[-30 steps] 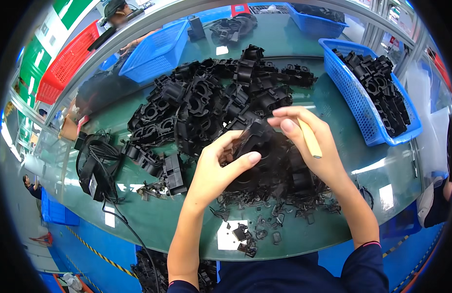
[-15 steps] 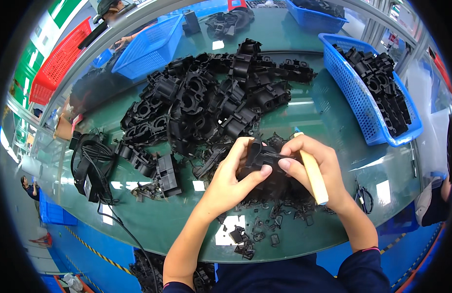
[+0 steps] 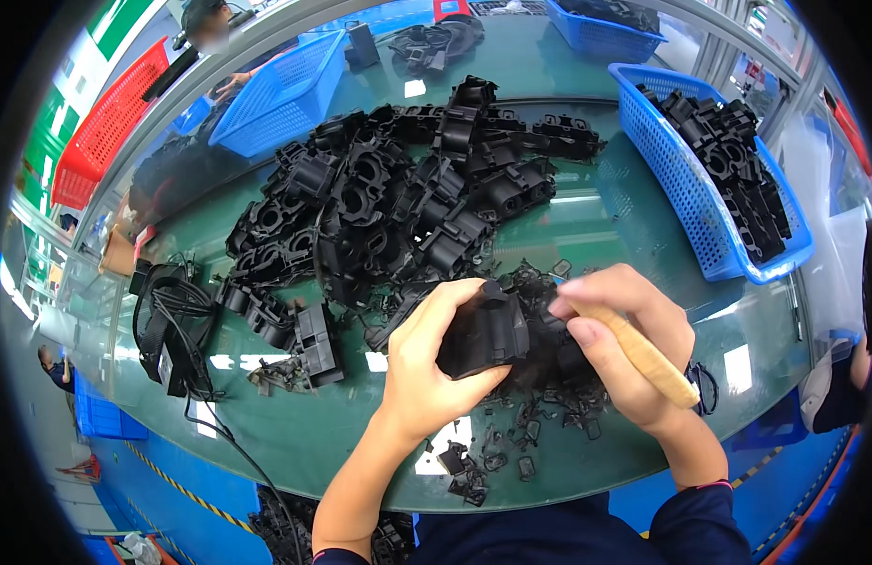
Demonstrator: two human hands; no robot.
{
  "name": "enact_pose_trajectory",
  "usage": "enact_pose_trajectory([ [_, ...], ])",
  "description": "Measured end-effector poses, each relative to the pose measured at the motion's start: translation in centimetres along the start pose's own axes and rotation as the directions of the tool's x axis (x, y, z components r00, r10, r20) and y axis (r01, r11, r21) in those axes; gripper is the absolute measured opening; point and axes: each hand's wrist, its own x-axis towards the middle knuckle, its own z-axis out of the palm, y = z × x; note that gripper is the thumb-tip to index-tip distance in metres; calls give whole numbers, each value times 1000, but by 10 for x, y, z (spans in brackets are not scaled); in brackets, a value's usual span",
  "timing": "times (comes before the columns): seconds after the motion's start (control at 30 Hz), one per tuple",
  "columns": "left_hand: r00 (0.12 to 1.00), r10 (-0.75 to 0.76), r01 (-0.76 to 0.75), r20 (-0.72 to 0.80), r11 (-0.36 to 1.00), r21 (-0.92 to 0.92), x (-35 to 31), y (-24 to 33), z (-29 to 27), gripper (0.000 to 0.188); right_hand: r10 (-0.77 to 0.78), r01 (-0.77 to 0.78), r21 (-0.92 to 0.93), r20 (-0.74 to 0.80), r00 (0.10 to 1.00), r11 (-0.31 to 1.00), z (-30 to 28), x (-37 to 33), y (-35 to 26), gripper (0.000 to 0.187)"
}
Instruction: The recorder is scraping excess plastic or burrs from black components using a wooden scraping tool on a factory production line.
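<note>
My left hand (image 3: 424, 353) is wrapped round a black moulded plastic part (image 3: 485, 330), with the thumb along its near edge. A hand tool with a pale yellow handle (image 3: 638, 353) lies in my right hand (image 3: 634, 339), gripped between thumb and fingers just right of the part. The working tip of the tool is hard to make out. Beneath both hands, small black plastic scraps (image 3: 525, 424) are strewn over the green tabletop (image 3: 379, 443). Beyond them rises a large heap of similar black moulded parts (image 3: 360, 188).
A blue basket (image 3: 676, 179) of black parts stands at the right, near scissors (image 3: 705, 388). Coiled black cable (image 3: 177, 311) lies at the left. Another blue basket (image 3: 280, 94) and a red basket (image 3: 111, 122) sit at the back left, near another person (image 3: 210, 24).
The black part has been turned in my left hand and shows a broader face. My right hand has drawn slightly away to the right, and the yellow handle is tilted more.
</note>
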Motion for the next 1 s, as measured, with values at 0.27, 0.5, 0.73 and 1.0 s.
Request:
enact_pose_trajectory([
  [0.27,968,243,-214,-59,928,304,5,5,-3,59,118,-136,201,98,988,970,-1,-3,4,16],
  [0.5,900,431,-292,-70,713,637,1,1,2,59,210,-222,245,76,975,944,7,-7,2,12],
  [0.73,885,462,-292,-56,645,706,-1,2,6,58,80,-80,7,2,997,997,13,-11,6,14],
  [1.0,897,438,-251,-59,615,748,-3,1,13,53,-52,55,-237,15,999,970,19,-15,5,17],
])
